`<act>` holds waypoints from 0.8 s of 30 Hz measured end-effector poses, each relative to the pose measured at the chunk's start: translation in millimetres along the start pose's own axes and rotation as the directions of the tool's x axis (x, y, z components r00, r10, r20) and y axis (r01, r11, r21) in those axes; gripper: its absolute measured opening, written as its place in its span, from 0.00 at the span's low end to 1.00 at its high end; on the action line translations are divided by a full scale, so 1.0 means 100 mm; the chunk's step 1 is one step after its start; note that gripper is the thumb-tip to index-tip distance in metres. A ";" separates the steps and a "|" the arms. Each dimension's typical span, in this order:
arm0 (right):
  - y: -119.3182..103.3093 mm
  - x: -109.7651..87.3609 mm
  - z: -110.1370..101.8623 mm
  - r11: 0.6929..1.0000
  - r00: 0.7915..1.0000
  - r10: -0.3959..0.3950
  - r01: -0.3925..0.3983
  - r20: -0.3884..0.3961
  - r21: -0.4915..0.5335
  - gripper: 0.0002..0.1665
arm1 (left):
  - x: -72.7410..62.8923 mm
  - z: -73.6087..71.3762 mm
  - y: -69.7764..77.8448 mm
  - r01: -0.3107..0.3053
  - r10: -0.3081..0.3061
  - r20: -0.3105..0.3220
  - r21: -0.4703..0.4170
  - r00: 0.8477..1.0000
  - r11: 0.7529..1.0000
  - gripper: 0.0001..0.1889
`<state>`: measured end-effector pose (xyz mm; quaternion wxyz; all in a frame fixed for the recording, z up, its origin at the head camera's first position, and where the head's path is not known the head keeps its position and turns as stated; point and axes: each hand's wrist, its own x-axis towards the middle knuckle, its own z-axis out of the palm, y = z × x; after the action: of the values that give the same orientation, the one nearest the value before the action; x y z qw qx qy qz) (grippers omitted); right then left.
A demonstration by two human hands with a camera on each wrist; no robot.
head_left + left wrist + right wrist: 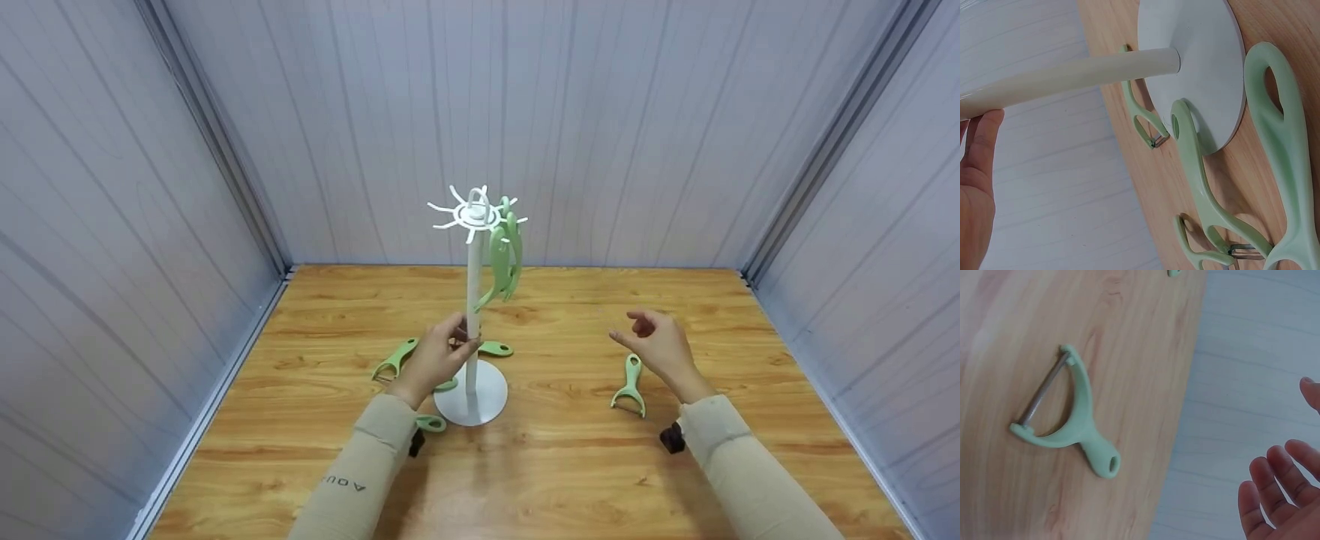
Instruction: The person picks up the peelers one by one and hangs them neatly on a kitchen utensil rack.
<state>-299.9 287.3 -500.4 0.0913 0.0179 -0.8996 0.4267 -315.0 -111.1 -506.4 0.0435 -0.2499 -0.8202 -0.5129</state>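
My left hand [435, 358] holds the upright pole [473, 285] of a white hook stand between thumb and fingers, partway up. From the right side of its hooked top [477, 215] hang green peelers [499, 259], overlapping one another. The left wrist view has fingertips of the left hand [979, 180] against the pole [1089, 70]. My right hand [661, 349] holds nothing and hovers above and to the right of a green Y-shaped peeler [631, 380] lying on the table. In the right wrist view that peeler [1085, 424] lies apart from the spread fingers [1266, 486].
Around the stand's round white base [487, 401] lie several more peelers, among them one at the left [401, 352], one behind the pole [496, 348] and one in front [431, 423]. Pale panel walls [600, 135] enclose the wooden table [555, 465] at the back and sides.
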 end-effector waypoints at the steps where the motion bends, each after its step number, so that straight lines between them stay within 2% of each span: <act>1: 0.03 -0.01 0.00 1.000 1.000 0.006 -0.006 0.005 -0.003 0.36 | 0.00 0.00 0.00 -0.002 0.002 0.000 0.000 1.000 1.000 0.06; 11: 0.22 -0.09 -0.01 0.997 0.998 0.032 -0.028 0.049 -0.071 0.39 | -0.01 0.01 0.00 -0.020 0.020 -0.015 0.007 1.000 1.000 0.05; 24: 0.43 -0.19 0.03 0.992 0.991 0.066 -0.053 0.116 -0.112 0.44 | 0.00 0.01 0.01 -0.002 0.002 -0.015 0.007 1.000 1.000 0.05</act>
<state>-286.6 312.0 -538.5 0.0254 0.0113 -0.9254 0.3779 -314.0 -110.3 -505.8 0.0511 -0.2468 -0.8214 -0.5116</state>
